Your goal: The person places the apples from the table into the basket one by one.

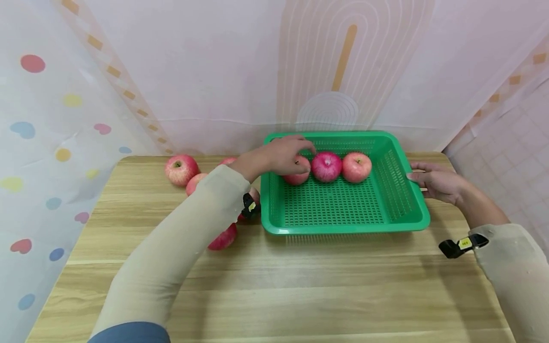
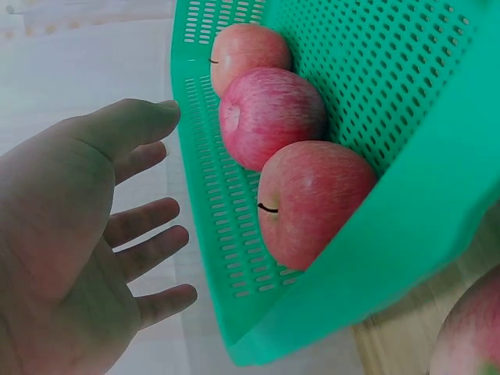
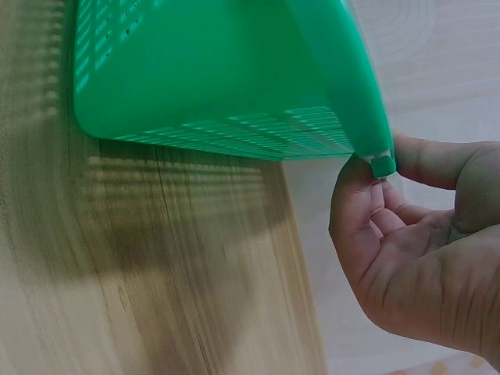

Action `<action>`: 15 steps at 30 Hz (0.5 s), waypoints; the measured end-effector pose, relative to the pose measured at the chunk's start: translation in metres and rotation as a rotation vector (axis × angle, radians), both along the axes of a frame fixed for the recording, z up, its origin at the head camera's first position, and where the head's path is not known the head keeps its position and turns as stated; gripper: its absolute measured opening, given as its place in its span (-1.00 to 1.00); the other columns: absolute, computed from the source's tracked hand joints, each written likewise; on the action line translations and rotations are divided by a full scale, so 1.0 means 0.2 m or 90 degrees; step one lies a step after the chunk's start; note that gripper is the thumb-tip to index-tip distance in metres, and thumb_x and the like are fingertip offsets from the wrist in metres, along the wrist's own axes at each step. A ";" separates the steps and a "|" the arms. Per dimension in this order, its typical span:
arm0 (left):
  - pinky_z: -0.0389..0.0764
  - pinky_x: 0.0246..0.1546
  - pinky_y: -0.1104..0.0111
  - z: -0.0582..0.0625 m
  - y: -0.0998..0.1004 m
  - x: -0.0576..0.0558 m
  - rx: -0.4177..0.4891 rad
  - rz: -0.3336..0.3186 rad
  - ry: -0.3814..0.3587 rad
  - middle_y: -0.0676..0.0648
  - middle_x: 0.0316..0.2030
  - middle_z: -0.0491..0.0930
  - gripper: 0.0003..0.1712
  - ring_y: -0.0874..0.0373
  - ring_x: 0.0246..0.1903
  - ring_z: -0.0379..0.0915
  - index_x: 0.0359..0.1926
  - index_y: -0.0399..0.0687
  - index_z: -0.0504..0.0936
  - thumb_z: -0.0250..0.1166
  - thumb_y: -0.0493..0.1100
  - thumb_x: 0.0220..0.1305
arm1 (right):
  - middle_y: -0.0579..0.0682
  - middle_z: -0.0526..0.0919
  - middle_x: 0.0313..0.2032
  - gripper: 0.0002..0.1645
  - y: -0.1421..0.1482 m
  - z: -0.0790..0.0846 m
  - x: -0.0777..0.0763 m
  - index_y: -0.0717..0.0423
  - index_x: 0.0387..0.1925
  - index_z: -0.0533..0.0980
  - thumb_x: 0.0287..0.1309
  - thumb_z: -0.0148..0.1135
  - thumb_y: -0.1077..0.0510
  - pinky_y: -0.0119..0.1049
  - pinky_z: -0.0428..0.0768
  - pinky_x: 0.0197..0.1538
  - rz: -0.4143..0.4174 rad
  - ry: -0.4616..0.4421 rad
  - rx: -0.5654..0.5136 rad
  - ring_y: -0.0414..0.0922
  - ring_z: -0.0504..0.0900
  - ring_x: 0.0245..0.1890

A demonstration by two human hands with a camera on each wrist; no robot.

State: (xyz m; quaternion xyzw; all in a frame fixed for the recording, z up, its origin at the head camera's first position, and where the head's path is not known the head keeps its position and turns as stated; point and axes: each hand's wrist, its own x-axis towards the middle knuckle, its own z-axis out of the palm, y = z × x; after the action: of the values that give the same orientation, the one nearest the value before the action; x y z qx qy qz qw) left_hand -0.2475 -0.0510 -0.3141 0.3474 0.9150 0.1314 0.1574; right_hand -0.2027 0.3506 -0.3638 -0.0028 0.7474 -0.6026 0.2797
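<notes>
A green plastic basket (image 1: 334, 205) with perforated walls stands on the table. Three apples lie in a row along its far side: a left one (image 2: 316, 205), a darker red middle one (image 1: 327, 166) and a right one (image 1: 357, 167). Above the left apple hovers my left hand (image 1: 286, 155); the left wrist view shows its fingers spread and apart from the fruit. My right hand (image 1: 439, 182) pinches the basket's right rim (image 3: 367, 117) between thumb and fingers.
Several more apples lie on the wooden table (image 1: 300, 286) left of the basket, some partly hidden by my left arm. One apple (image 1: 182, 170) sits near the back left edge, another (image 1: 224, 238) in front. A patterned wall covering (image 1: 214, 71) rises behind the table.
</notes>
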 end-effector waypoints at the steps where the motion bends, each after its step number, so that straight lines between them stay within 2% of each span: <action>1: 0.40 0.29 0.04 0.00 -0.01 0.00 0.003 -0.003 0.006 -0.11 0.39 0.33 -0.44 -0.02 0.33 0.28 0.37 0.06 0.47 0.24 0.00 0.40 | -0.12 0.71 -0.21 -0.79 0.00 0.00 0.00 0.00 0.07 0.41 0.57 -0.09 0.28 -0.25 0.69 -0.17 -0.001 0.000 -0.002 -0.21 0.72 -0.23; 10: 0.33 0.36 0.11 0.05 -0.07 0.01 0.055 -0.023 0.009 -0.15 0.32 0.40 -0.48 -0.05 0.34 0.26 0.32 -0.05 0.51 0.26 -0.08 0.38 | -0.10 0.71 -0.21 -0.79 0.00 -0.01 -0.01 0.03 0.09 0.39 0.57 -0.08 0.28 -0.25 0.69 -0.18 -0.007 0.001 -0.009 -0.19 0.73 -0.24; 15: 0.29 0.39 0.08 0.07 -0.12 0.02 0.061 -0.022 0.021 -0.16 0.34 0.39 -0.49 -0.07 0.36 0.26 0.31 -0.05 0.52 0.28 -0.06 0.40 | -0.10 0.71 -0.22 -0.79 0.00 -0.01 -0.01 0.04 0.10 0.39 0.57 -0.09 0.28 -0.25 0.69 -0.17 -0.005 0.005 -0.005 -0.20 0.72 -0.23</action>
State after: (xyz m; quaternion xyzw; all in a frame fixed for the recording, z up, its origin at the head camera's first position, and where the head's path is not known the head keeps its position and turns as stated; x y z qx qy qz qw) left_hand -0.2443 -0.0742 -0.3009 0.3724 0.9041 0.1667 0.1274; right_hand -0.2042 0.3512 -0.3654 -0.0035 0.7461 -0.6068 0.2743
